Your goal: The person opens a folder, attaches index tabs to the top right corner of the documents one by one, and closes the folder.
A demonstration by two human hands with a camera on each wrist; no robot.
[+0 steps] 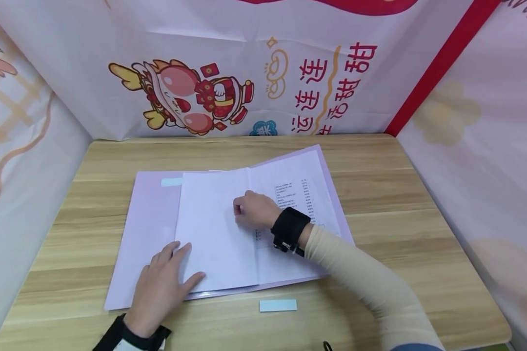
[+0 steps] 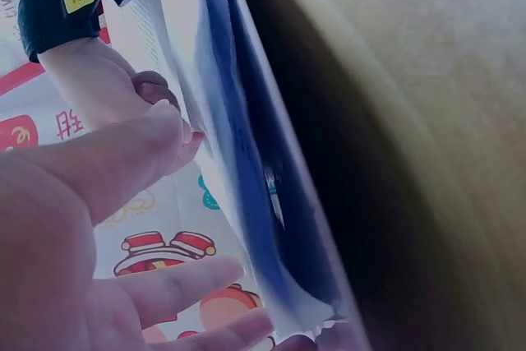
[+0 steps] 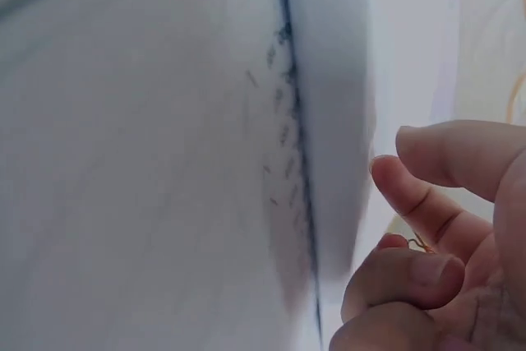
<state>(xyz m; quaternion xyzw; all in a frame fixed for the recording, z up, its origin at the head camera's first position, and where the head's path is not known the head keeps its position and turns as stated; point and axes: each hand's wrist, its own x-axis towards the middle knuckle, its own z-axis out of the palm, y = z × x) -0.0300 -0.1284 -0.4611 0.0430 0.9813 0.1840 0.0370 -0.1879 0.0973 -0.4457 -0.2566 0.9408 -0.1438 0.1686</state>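
A lilac folder (image 1: 151,219) lies spread on the wooden table with white sheets inside. The left-hand page (image 1: 215,234) looks blank; printed lines run down the right-hand page (image 1: 296,170). My left hand (image 1: 162,280), fingers spread, rests by the blank page's lower left edge, over the folder cover. Above the blank page, close to the fold, is my right hand (image 1: 256,210). Its fingers are loosely curled, and the right wrist view shows a small gap between thumb (image 3: 452,150) and index finger, with nothing held there.
A pale blue strip (image 1: 278,305) lies on the table in front of the folder. Another pale blue label (image 1: 172,182) is on the folder's upper left. Printed cloth (image 1: 228,44) hangs behind the table and at both sides. A small black loop (image 1: 327,346) shows at the front edge.
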